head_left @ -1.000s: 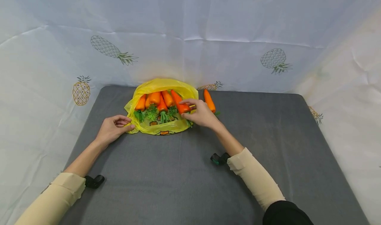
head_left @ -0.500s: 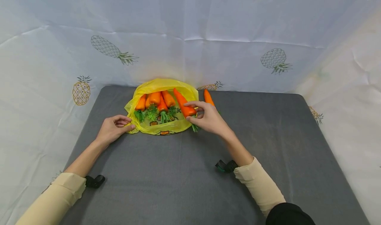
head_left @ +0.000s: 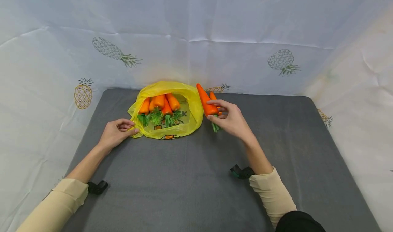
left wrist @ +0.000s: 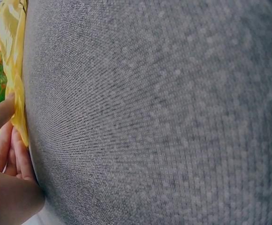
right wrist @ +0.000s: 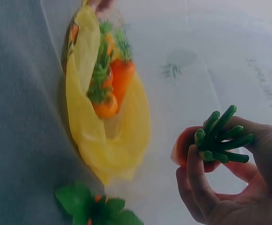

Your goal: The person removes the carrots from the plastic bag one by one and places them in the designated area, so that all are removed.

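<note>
A yellow plastic bag lies on the grey table with its mouth toward me. Inside it sit several orange carrots with green tops. My left hand pinches the bag's left edge between thumb and fingers; the left wrist view shows the yellow film at the fingertips. Just right of the bag, my right hand holds a carrot near its top end, tip pointing away. In the right wrist view its cut green stems face the camera. Partly hidden behind it, another carrot lies on the table.
The grey table reaches back to a white cloth printed with pineapples. Leafy green carrot tops show low in the right wrist view, below the bag. A black strap device is worn at each wrist.
My right hand has drawn one carrot out of the bag and carried it right, beside the loose carrot. My left hand keeps its place on the bag edge.
</note>
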Demonstrator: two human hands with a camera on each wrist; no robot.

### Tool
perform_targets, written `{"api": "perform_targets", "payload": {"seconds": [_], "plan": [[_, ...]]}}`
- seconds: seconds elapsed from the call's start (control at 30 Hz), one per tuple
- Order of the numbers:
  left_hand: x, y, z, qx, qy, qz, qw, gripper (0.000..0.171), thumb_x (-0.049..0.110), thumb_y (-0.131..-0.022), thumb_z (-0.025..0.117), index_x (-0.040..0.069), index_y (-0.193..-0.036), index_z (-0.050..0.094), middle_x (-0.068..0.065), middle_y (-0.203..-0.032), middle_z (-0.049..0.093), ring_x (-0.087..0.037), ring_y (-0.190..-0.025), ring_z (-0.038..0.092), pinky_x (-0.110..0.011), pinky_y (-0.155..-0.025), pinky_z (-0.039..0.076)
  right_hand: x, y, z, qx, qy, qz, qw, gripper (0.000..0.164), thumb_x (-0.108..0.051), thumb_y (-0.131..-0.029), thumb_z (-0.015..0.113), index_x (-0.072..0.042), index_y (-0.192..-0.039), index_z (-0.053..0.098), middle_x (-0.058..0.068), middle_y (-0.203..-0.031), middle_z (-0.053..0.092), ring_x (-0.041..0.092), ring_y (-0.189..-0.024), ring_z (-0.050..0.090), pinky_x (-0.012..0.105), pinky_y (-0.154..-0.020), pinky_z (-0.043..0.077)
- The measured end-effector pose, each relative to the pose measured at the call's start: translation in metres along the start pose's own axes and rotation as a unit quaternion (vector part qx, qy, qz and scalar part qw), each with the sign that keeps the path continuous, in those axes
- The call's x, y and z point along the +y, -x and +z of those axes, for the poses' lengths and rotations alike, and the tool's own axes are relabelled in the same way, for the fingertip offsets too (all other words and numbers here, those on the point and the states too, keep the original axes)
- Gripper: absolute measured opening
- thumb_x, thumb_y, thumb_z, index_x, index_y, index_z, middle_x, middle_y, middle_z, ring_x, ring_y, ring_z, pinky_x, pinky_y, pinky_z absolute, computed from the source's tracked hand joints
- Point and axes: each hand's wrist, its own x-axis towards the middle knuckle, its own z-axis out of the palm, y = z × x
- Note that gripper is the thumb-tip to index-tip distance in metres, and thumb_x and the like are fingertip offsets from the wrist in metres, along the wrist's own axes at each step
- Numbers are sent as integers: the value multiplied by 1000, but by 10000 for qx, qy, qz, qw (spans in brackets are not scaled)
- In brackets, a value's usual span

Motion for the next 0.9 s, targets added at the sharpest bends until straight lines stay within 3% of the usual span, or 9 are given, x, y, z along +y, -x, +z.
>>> {"api": "perform_targets", "payload": {"seconds": [0.23, 0.5, 0.9], "plan": [[2, 0, 0, -47, 8, 1, 10000, 46, 35, -98, 84, 1, -128, 73, -23, -119, 76, 10, -84, 63, -10, -76, 54, 16, 3, -20, 355, 70, 121, 9993, 49, -12, -99, 80, -11, -146, 67, 19, -147, 67, 39, -125, 70, 25, -90, 63], [2, -1, 0, -50, 1, -9, 10000, 47, 36, -98, 84, 1, -129, 73, -24, -122, 74, 10, -86, 62, -8, -78, 53, 49, 2, -33, 499, 134, 497, 9974, 48, -14, -101, 78, -11, -148, 66, 23, -150, 64, 46, -130, 68, 59, -102, 60], [1, 0, -1, -45, -10, -10, 10000, 46, 35, -98, 83, 1, -129, 73, -24, -125, 74, 11, -87, 61, -7, -78, 52, 80, -4, -32, 479, 213, 845, 9950, 49, -16, -102, 76, -9, -149, 64, 24, -154, 60, 50, -136, 63, 64, -110, 55]]}}
